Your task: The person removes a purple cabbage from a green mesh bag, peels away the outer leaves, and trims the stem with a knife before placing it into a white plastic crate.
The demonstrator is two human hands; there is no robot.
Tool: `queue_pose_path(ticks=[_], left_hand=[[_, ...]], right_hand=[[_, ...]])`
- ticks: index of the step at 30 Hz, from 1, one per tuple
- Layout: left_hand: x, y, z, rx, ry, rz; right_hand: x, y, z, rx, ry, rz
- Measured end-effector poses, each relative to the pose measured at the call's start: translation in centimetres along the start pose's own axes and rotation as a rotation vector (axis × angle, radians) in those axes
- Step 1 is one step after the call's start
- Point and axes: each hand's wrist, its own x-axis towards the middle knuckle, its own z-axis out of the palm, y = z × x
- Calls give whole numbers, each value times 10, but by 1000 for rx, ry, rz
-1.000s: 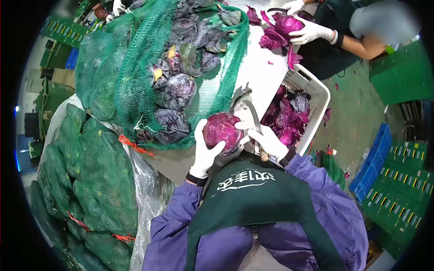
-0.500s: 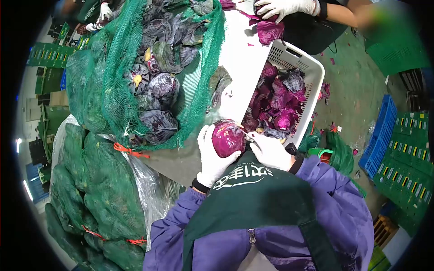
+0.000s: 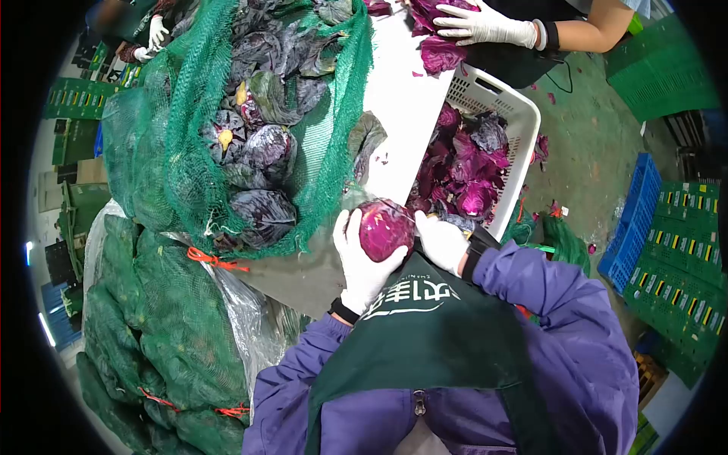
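Note:
A peeled, glossy red cabbage (image 3: 383,233) sits in my gloved left hand (image 3: 362,262), whose fingers and thumb wrap round its left and lower sides. At the cabbage's right side is my gloved right hand (image 3: 442,241), with its fingers closed in a pinch. A thin, pale sliver shows near those fingertips, but what they hold is too small to make out. Beyond the cabbage, an open green mesh bag (image 3: 345,144) contains several dark-leaved red cabbages (image 3: 262,216). Close by my right hand, a white plastic crate (image 3: 523,144) holds loose purple leaves (image 3: 470,171).
Full green mesh sacks (image 3: 178,326) with red ties are stacked at left. Across the white table (image 3: 398,98), another person's gloved hand (image 3: 485,26) rests on purple leaves. A blue pallet (image 3: 629,224) and green crates (image 3: 679,258) stand at right. Leaf scraps litter the floor.
My right hand has turned and shifted slightly at the cabbage's side, and my right elbow has moved outward. The other person's hand has moved on the leaves at the top.

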Motion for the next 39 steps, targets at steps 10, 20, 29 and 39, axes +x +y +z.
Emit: queue_pose_path(ticks=[10, 20, 29, 39], left_hand=[[-9, -16, -7, -414, 22, -65], [33, -15, -15, 137, 106, 141], [47, -28, -20, -328, -42, 94], [-3, -22, -13, 28, 104, 4]], right_hand=[[29, 31, 46, 417, 201, -64], [48, -21, -32, 529, 421, -109], [104, -17, -37, 407, 350, 268], [44, -3, -35, 642, 527, 155]])
